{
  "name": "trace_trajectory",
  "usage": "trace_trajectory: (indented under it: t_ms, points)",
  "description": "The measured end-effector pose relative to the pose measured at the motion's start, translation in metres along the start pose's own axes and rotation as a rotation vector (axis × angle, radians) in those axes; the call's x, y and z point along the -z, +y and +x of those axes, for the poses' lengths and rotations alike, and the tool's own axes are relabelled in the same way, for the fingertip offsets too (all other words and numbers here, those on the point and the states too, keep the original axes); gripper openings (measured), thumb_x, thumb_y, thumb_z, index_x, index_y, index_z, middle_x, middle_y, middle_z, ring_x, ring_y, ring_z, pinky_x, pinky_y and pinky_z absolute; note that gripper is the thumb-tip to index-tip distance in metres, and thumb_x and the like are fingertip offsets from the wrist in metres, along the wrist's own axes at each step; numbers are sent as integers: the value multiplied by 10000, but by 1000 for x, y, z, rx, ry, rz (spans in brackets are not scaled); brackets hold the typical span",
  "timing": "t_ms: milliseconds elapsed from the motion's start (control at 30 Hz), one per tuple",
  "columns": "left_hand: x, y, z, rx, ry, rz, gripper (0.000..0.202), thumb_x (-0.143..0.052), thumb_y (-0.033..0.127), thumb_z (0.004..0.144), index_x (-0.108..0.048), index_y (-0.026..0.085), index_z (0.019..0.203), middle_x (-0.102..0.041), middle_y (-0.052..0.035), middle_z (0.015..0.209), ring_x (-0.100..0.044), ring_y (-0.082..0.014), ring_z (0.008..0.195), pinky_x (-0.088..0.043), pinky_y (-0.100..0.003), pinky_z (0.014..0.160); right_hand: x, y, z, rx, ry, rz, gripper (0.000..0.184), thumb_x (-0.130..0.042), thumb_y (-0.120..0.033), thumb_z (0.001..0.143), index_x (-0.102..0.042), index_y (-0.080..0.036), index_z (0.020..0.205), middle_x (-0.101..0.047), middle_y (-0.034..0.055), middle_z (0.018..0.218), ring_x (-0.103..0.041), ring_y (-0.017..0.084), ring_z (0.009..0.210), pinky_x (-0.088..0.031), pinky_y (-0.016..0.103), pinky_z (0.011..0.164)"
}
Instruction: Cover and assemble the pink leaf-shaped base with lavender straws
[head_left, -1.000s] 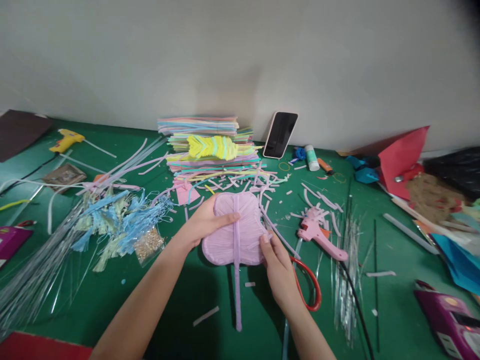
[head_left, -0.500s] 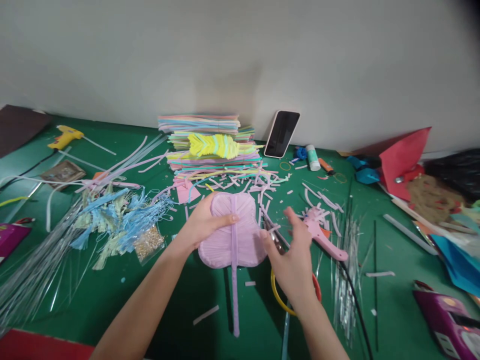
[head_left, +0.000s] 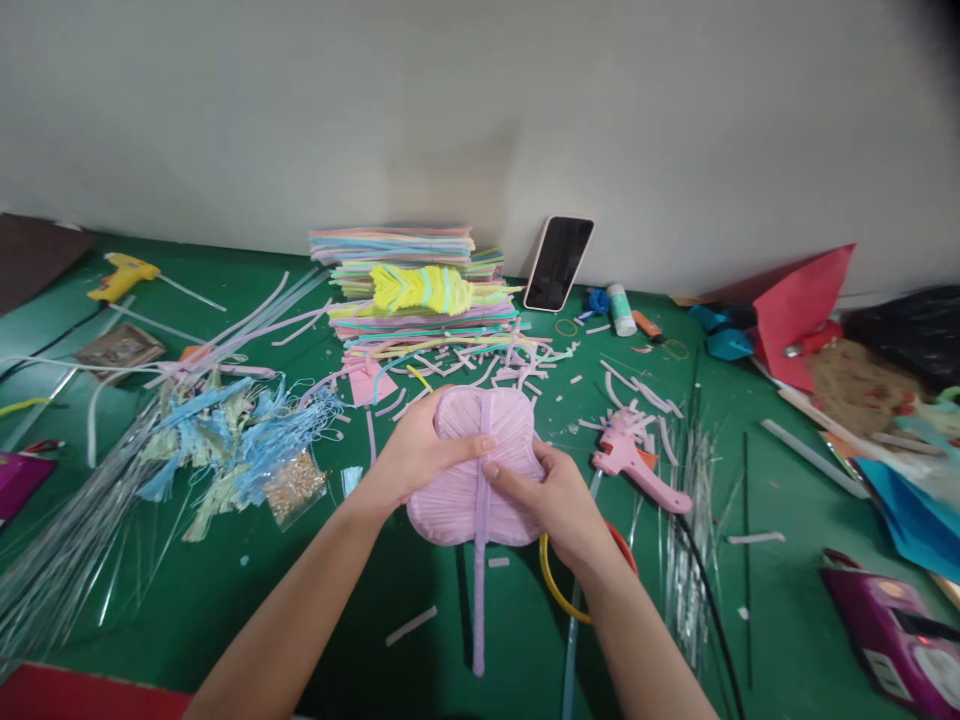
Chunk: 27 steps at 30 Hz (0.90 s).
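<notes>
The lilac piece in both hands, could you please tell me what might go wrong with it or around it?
The left hand and right hand grip the lilac piece with thumbs at its central strip, so pressing might dent it. The right wrist passes over the red-and-yellow loop and might snag it.

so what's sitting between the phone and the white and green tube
In the head view, a small blue bundle lies between the phone and the white and green tube, with pale scraps close in front of it.
</notes>
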<state>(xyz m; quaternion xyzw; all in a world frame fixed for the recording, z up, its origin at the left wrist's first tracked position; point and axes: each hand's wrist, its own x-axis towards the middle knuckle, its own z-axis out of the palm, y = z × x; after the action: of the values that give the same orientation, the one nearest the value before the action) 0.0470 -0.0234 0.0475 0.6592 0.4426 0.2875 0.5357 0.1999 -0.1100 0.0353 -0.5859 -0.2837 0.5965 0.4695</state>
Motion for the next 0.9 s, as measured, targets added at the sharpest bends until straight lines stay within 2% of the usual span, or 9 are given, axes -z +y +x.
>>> trace_trajectory:
  t_ms: [133,200,300,367,500,733,833,900]
  points:
    - [-1,3,2,-33,35,145,480,-803,348,656,-618,179,1065,-673,-40,1028,-623,-237,942,-489,-359,855,-3,3,3,-25,30,73,444,-834,-366,601,-702,-160,970,-757,65,881,-695,232,759,-551,343,685]
    - [0,4,2,-22,16,99,478,-797,347,664,-614,175,1070,-673,-55,1063,-627,-250,979,-487,-375,882,-3,5,4,-12,47,96,436,-835,-361,604,-702,-164,969,-757,66,919,-697,230,799,-551,342,726]
    - [4,3,0,109,-142,-144,586,-778,384,695,-551,190,1200,-682,-85,1100,-647,-272,1010,-520,-393,848,0,6,5,28,38,146,424,-813,-371,640,-697,-184,1003,-752,63,983,-697,234,877,-550,358,797]
    - [6,-2,-2,187,-211,-206,692,-790,387,686,-499,199,1285,-666,-113,1161,-626,-294,1085,-518,-410,871,3,7,5,27,40,180,425,-809,-382,642,-695,-188,1002,-754,66,973,-700,244,878,-555,381,800]
    - [7,-11,-4,148,-139,-93,701,-831,364,625,-568,186,1250,-571,-137,1328,-517,-323,1243,-436,-439,1008,4,7,6,2,98,176,411,-843,-356,580,-713,-181,928,-759,70,946,-703,260,884,-556,390,801]
    - [1,-8,-4,142,-186,-159,622,-819,354,635,-618,164,1192,-649,-111,1213,-613,-306,1097,-497,-430,923,-3,8,6,0,122,130,388,-822,-371,595,-721,-167,908,-761,75,915,-702,280,871,-559,405,777]
    - [1,-9,-6,168,-144,-185,645,-835,353,622,-607,164,1195,-639,-111,1229,-604,-299,1116,-498,-422,933,-5,7,9,5,145,143,381,-818,-371,603,-716,-166,908,-761,71,922,-700,269,866,-557,386,769]
    - [2,-11,-8,197,-126,-236,623,-840,348,622,-605,173,1172,-661,-104,1175,-633,-281,1058,-533,-400,877,-4,8,12,1,157,170,383,-822,-373,599,-713,-162,899,-761,73,917,-700,261,847,-555,382,764]
